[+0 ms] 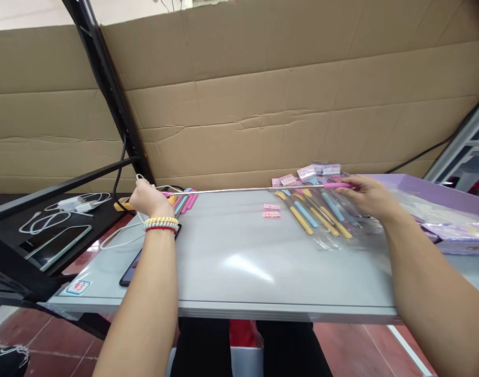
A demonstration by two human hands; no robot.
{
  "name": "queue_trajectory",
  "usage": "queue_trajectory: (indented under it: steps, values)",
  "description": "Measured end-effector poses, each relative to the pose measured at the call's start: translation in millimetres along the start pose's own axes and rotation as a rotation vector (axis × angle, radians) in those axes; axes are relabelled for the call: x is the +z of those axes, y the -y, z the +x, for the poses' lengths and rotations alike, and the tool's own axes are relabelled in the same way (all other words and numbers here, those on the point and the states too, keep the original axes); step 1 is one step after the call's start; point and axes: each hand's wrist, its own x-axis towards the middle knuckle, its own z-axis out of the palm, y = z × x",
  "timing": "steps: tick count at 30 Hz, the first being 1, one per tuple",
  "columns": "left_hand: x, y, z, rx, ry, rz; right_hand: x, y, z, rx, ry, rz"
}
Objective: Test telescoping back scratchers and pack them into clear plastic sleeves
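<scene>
A pink telescopic back scratcher is drawn out long and level above the table, its thin metal rod spanning the space between my hands. My right hand is closed around its pink handle. At the other end my left hand is closed on the pink head, mostly hidden by the fingers. Under and beside the right hand lie several yellow and blue back scratchers in clear bags with pink header cards. Close to the left hand is a row of loose pink, blue and yellow handles.
Two small pink labels lie on the grey table. A purple box with clear plastic bags stands at right. A phone lies partly under my left forearm. White cables and another device rest on the black shelf. Cardboard stands behind.
</scene>
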Motion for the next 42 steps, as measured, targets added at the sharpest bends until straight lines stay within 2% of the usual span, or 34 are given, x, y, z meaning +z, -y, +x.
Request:
queue_trajectory:
  steps: [3,5,7,9,13,15,18,22,26,30,32,36,42]
  values:
    - [4.5,5,-2,-0.075,-0.121,0.003,4,5,0,-0.001,-0.027,0.015]
    - [9.8,5,-12,-0.056,-0.083,0.032,11,14,0,-0.045,0.001,0.014]
    - [16.3,4,-32,-0.001,-0.007,0.059,23,30,-1,-0.107,0.069,0.004]
    - [22.6,4,-60,0.037,0.135,0.104,39,54,-5,-0.182,0.151,-0.025]
    - [29.5,10,-117,0.142,0.553,0.217,76,104,-22,-0.316,0.328,-0.159]
    - [29.6,13,-134,0.16,0.712,0.248,91,122,-34,-0.354,0.423,-0.241]
    - [27.2,13,-142,0.148,0.833,0.229,106,135,-48,-0.354,0.489,-0.282]
    - [23.0,7,-142,0.057,0.939,-0.014,108,140,-54,-0.333,0.525,-0.089]
    - [20.7,1,-151,-0.112,0.98,-0.286,101,139,-51,-0.292,0.566,0.16]
    - [20.6,2,-155,-0.233,1.079,-0.247,100,132,-48,-0.232,0.559,0.298]
    - [20.2,5,-152,-0.167,1.144,-0.11,101,128,-47,-0.22,0.538,0.298]
    - [17.9,10,-146,0.096,1.176,0.161,102,123,-45,-0.259,0.509,0.21]
    - [16.4,20,-142,0.347,1.167,0.257,99,112,-38,-0.29,0.457,0.042]
